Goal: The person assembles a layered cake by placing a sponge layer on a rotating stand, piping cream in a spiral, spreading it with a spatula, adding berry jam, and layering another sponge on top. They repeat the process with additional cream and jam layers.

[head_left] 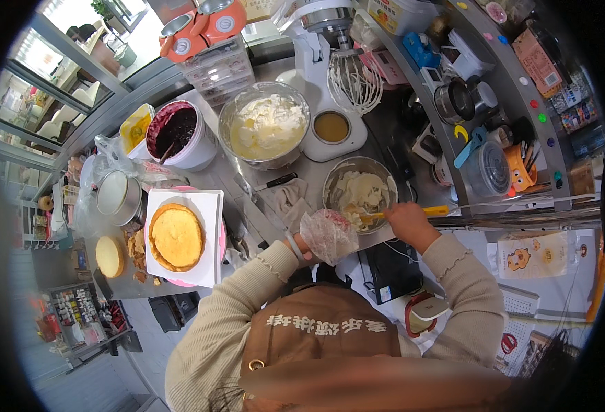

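Note:
My right hand [409, 222] grips the handle of a yellow spatula [436, 211]. The spatula's blade is down in a steel mixing bowl [329, 177], against thick pale cream [361, 190]. At the near left rim of that bowl is my left hand [305, 244], with a clear plastic bag [328, 239] spread over its fingers. Pinkish colour shows through the bag; whether that is skin or contents, I cannot tell. The fingers are mostly hidden by the plastic. A crumpled cloth [289, 198] lies beyond my left hand, near a long knife [266, 206].
A round sponge cake [176, 237] sits on a white board [212, 247] at left, near cake scraps [137, 250] and another cake layer [109, 256]. Behind stand a large bowl of cream [263, 129], a tub of dark red filling [191, 147] and a stand mixer [312, 98]. Shelving [451, 149] borders the right.

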### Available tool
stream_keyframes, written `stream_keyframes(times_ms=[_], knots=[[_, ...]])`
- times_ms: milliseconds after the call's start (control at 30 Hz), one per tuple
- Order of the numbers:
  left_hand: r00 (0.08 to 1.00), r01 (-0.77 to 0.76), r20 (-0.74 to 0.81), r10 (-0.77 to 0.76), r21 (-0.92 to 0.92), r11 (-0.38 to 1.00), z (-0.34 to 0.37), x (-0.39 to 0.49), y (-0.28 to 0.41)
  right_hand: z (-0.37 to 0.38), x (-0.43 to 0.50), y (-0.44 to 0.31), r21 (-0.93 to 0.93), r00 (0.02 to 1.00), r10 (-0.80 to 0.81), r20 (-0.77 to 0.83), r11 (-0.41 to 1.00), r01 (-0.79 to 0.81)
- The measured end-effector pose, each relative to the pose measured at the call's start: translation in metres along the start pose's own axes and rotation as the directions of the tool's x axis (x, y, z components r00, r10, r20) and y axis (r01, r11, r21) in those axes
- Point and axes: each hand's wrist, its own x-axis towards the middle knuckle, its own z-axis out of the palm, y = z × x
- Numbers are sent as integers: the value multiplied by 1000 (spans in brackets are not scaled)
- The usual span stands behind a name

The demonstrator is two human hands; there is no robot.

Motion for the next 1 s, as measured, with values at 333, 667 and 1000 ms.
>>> stream_keyframes(times_ms=[333,667,1000], knots=[[989,-142,-11,145,123,982,-5,-5,-24,14,-10,-29,472,954,258,150,830,-299],[975,209,-53,-217,562,800,-16,-19,17,50,-20,-36,921,845,373,383,-217,-322],[935,350,-128,-332,163,922,-10,21,97,-111,-13,19,614,970,13,242,772,-164]])
